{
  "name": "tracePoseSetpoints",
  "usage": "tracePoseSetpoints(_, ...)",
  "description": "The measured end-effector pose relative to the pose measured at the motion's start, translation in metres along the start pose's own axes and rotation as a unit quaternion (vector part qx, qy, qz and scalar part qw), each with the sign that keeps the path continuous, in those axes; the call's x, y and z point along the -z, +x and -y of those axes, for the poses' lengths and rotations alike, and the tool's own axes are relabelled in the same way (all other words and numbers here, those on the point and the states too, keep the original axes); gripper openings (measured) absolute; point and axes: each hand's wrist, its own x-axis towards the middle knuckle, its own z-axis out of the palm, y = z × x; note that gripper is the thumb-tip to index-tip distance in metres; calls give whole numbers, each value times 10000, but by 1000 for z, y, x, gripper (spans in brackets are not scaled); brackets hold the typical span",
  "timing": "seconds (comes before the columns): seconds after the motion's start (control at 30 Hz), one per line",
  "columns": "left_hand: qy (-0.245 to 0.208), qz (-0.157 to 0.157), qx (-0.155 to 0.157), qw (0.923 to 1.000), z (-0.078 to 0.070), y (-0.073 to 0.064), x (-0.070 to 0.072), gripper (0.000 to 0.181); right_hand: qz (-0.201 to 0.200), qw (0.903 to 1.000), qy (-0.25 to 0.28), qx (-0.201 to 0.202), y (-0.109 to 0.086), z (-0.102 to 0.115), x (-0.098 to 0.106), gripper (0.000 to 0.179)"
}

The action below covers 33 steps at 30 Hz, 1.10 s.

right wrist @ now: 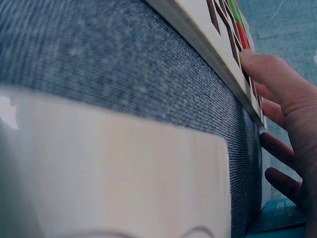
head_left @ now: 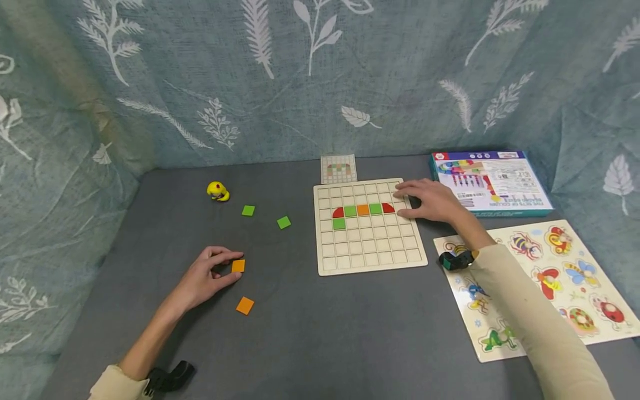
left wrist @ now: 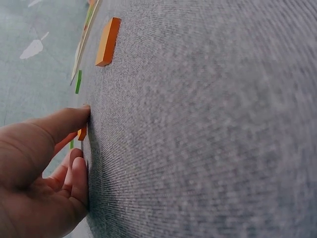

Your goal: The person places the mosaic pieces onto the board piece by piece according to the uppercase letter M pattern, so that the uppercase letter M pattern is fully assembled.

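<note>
My left hand (head_left: 202, 278) is low over the table at the left, thumb and forefinger at opposite edges of an orange square tile (head_left: 238, 266). In the left wrist view this tile (left wrist: 82, 133) shows between thumb and fingers. Another orange tile (head_left: 245, 305) lies just nearer to me. My right hand (head_left: 431, 203) rests on the right edge of the wooden grid board (head_left: 370, 261), fingers spread. On the board, a row holds a red rounded piece (head_left: 338, 213), green, orange and green squares, and a second red piece (head_left: 388, 208). A green square (head_left: 339, 223) sits below the row's left end.
Two loose green tiles (head_left: 248, 210) (head_left: 284, 222) lie left of the board. A small yellow toy (head_left: 218, 191) stands behind them. A pattern card (head_left: 338, 169) is behind the board. At the right are a boxed toy set (head_left: 492, 183) and an insect puzzle board (head_left: 555, 266) under my right forearm.
</note>
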Motion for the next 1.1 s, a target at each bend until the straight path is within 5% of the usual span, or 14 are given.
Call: tracePoseSetpoints(1.1, 542, -325, -127, 9979, -3, -2, -2, 30, -49, 9999, 124, -40, 1, 2, -1, 53)
